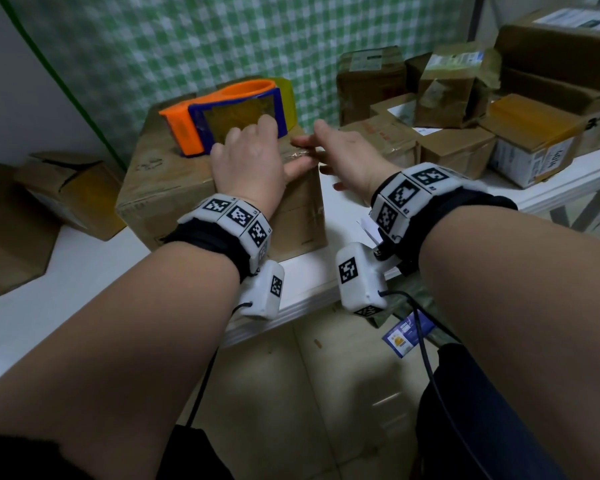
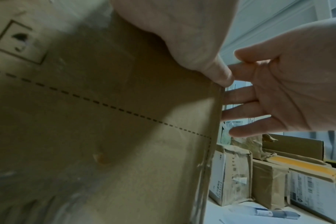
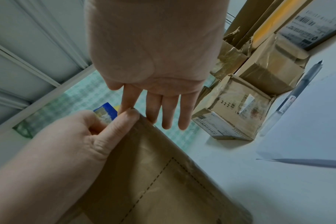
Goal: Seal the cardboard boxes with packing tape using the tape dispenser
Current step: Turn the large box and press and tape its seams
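Two bare forearms with marker-covered wristbands fill the near part of the head view, reaching over the white table [image 1: 84, 268] to the cardboard box [image 1: 174, 188] standing on it. At the far left a torn, opened carton [image 1: 63, 192] lies on the table against the wall. On top of the cardboard box, toward its far left side, sits the orange and blue tape dispenser [image 1: 222, 112] with its roll of tape. The left hand [image 1: 248, 161] lies on the box top just right of the dispenser, its fingers bent toward the dispenser and its thumb pressed flat along the box's right top edge, where a strip of clear tape glints; whether the fingers grip the dispenser I cannot tell. The right hand [image 1: 347, 150] hovers at that same corner with fingers straight and spread, fingertips touching the edge beside the left thumb, holding nothing. Farther right, a cluster of taped parcels [image 1: 465, 105] stands along the far side of the table, and a pen [image 3: 291, 97] lies near them in the right wrist view.
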### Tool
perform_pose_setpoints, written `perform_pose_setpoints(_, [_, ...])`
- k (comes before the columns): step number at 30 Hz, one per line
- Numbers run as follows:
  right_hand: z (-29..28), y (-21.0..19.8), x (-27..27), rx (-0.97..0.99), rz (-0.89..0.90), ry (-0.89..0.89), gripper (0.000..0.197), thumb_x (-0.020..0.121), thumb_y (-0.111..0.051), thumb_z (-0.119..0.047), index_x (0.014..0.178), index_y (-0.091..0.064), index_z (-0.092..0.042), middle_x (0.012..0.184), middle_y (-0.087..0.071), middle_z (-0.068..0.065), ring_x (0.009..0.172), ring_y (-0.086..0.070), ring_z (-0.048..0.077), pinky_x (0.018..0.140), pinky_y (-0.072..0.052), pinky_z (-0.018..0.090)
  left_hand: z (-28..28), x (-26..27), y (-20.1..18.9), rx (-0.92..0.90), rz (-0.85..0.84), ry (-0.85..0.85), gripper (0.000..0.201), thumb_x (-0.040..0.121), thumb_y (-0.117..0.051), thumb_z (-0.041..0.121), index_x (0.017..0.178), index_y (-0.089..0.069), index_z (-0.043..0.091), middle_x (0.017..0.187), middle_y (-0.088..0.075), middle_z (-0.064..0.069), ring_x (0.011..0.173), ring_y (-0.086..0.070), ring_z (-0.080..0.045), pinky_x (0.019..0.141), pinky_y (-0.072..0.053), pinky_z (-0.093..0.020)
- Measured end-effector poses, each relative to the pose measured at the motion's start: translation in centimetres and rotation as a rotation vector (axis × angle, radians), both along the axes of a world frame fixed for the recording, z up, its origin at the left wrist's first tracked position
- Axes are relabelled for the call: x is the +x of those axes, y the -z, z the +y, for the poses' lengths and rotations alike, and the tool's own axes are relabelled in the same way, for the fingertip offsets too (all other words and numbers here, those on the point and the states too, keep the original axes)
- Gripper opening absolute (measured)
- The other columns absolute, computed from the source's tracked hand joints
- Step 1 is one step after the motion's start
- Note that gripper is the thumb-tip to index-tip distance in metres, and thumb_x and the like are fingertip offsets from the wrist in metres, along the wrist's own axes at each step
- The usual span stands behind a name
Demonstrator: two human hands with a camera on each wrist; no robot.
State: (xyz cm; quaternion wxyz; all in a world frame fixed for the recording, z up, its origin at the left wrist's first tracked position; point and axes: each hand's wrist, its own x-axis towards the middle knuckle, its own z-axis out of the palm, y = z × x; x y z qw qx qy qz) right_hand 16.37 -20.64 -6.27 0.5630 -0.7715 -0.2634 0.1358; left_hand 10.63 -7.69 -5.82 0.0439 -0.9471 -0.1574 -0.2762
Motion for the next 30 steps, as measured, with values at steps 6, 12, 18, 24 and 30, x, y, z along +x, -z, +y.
perform_pose_setpoints(6, [0.0,-0.1,-0.8,-0.102,-0.219,0.044,0.032,0.095,-0.053,-0.035,0.124,-0.064,-0.026,0.117,-0.067,-0.007,0.106,-0.059,0.005,0.093,-0.044,0.023,1.4,-1.3,-1.1,0.065,0.127,0.071,0.071,0.069,-0.057,0.074,0.105,-0.046,0.013,0.100,-0.061,-0.008,0.092,-0.059,-0.032,0.064,-0.038,-0.037])
perform_pose_setpoints(12, [0.5,-1.0,-1.5,-0.280,-0.339,0.123,0.040,0.086,-0.064,-0.046,0.122,-0.064,-0.028,0.121,-0.066,-0.005,0.109,-0.062,0.012,0.097,-0.049,0.036,5.2,-4.6,-2.1,-0.034,0.195,-0.001,0.072,0.062,-0.062,0.075,0.099,-0.042,0.016,0.086,-0.055,-0.002,0.073,-0.053,-0.022,0.057,-0.043,-0.035])
perform_pose_setpoints(18, [0.9,-2.8,-3.6,-0.545,-0.508,0.181,0.041,0.088,-0.063,-0.045,0.125,-0.060,-0.028,0.123,-0.063,0.003,0.109,-0.059,0.023,0.081,-0.046,0.032,9.6,-8.3,-2.5,-0.058,0.274,-0.087,0.067,0.058,-0.059,0.079,0.085,-0.041,0.020,0.082,-0.049,0.001,0.076,-0.050,-0.021,0.059,-0.045,-0.035])
perform_pose_setpoints(24, [3.1,-4.4,-5.6,-0.857,-0.615,0.259,0.025,0.094,-0.054,-0.035,0.109,-0.065,-0.019,0.095,-0.060,0.008,0.084,-0.056,0.029,0.066,-0.042,0.033,12.4,-10.8,-3.5,-0.155,0.312,-0.086,0.054,0.066,-0.069,0.065,0.077,-0.041,0.020,0.079,-0.047,-0.002,0.071,-0.047,-0.019,0.055,-0.036,-0.031])
perform_pose_setpoints(30, [5.5,-2.5,-6.7,-0.824,-1.087,-0.016,0.048,0.090,-0.049,-0.017,0.138,-0.043,-0.023,0.136,-0.051,0.002,0.126,-0.045,0.026,0.104,-0.035,0.041,8.1,-9.9,-2.2,0.130,0.152,0.110,0.045,0.090,-0.053,0.041,0.130,-0.048,0.021,0.128,-0.049,-0.004,0.120,-0.043,-0.025,0.100,-0.038,-0.041])
